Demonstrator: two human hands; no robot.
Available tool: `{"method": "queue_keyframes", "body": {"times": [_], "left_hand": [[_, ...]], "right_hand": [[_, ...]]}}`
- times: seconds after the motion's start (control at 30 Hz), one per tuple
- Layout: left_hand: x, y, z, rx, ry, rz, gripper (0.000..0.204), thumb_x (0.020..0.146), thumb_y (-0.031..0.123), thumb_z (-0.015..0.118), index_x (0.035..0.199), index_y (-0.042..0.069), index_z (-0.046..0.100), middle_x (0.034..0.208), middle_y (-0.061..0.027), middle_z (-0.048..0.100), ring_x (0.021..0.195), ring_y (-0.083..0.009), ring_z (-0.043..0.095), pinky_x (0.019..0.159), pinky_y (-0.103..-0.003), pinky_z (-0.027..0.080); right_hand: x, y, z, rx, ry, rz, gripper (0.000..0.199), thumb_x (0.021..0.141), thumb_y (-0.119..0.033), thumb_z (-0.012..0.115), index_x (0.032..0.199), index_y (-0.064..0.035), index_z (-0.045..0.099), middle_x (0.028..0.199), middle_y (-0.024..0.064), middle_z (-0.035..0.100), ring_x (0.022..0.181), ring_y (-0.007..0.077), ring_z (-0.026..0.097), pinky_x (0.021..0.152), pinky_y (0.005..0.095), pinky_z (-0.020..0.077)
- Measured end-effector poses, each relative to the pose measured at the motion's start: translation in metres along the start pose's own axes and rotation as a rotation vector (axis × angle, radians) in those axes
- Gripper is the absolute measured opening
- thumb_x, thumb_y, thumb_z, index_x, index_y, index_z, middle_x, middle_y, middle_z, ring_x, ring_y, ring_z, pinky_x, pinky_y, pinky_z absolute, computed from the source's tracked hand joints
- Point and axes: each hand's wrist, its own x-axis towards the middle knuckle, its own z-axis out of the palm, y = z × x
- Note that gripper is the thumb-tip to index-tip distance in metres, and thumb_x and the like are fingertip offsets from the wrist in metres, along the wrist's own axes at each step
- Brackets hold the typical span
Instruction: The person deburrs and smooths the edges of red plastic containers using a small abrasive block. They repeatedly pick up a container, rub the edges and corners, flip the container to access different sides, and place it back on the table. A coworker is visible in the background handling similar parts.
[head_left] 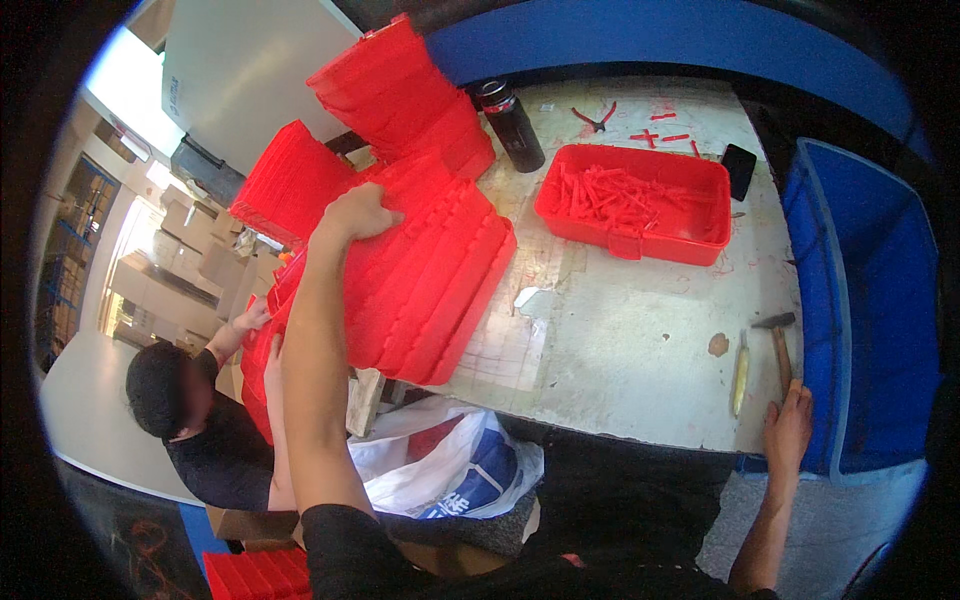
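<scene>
A leaning stack of red plastic trays or panels (440,270) covers the left side of the worktable. Over its upper face reaches my left hand (358,213), its fingers curled down against the red plastic and the thumb to the right. At the table's right front edge, my right hand (789,428) is closed round the lower end of a hammer's wooden handle (782,360). The hammer's dark head lies on the tabletop. Just left of it rests a yellow pen-like tool (740,375).
A red bin (615,240) of red plastic strips stands on the worktable (620,360), near a black bottle (513,128), pliers (597,122) and a phone (738,172). More red stacks (400,90) rise behind. A co-worker (225,430) handles red pieces at left. Blue crate (860,300) at right.
</scene>
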Motion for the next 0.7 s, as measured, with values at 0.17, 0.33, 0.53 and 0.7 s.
{"method": "queue_keyframes", "body": {"times": [0.17, 0.33, 0.53, 0.7], "left_hand": [[-0.006, -0.006, -0.006, -0.178, 0.102, 0.054, 0.055, 0.088, 0.042, 0.066, 0.124, 0.001, 0.061, 0.128, -0.0212, 0.064, 0.119, -0.0353, 0.061, 0.099, -0.044, 0.049], [-0.042, 0.042, 0.022, -0.019, 0.899, 0.282, 0.029, 0.091, 0.018, 0.066, 0.113, -0.001, 0.064, 0.116, -0.0225, 0.064, 0.11, -0.0387, 0.061, 0.096, -0.049, 0.049], [-0.113, 0.195, 0.162, -0.99, 0.295, 0.678, 0.013, 0.082, -0.002, 0.065, 0.093, 0.003, 0.068, 0.101, -0.0148, 0.069, 0.097, -0.0311, 0.065, 0.089, -0.041, 0.05], [-0.161, 0.283, 0.245, -1.213, 0.127, 0.706, 0.008, 0.082, 0.003, 0.072, 0.089, 0.001, 0.07, 0.098, -0.0134, 0.071, 0.101, -0.032, 0.066, 0.092, -0.042, 0.05]], "right_hand": [[0.006, 0.003, 0.006, 0.081, -0.054, 0.061, 0.052, 0.087, 0.002, 0.061, 0.137, 0.0013, 0.047, 0.134, 0.0236, 0.051, 0.126, 0.039, 0.051, 0.106, 0.0469, 0.0427], [0.012, 0.002, -0.002, 0.368, -0.105, 0.139, 0.049, 0.085, 0.007, 0.054, 0.133, -0.0022, 0.051, 0.127, 0.0234, 0.054, 0.121, 0.0387, 0.054, 0.102, 0.0491, 0.0448], [0.083, -0.028, -0.017, 0.526, 0.123, -0.028, 0.037, 0.084, 0.003, 0.059, 0.12, 0.0, 0.051, 0.108, 0.0262, 0.054, 0.102, 0.0477, 0.055, 0.086, 0.0512, 0.0469], [0.185, -0.053, 0.001, 0.288, 0.206, -0.001, 0.039, 0.081, 0.005, 0.059, 0.118, 0.0082, 0.049, 0.111, 0.0266, 0.054, 0.106, 0.0475, 0.054, 0.086, 0.0511, 0.0483]]}}
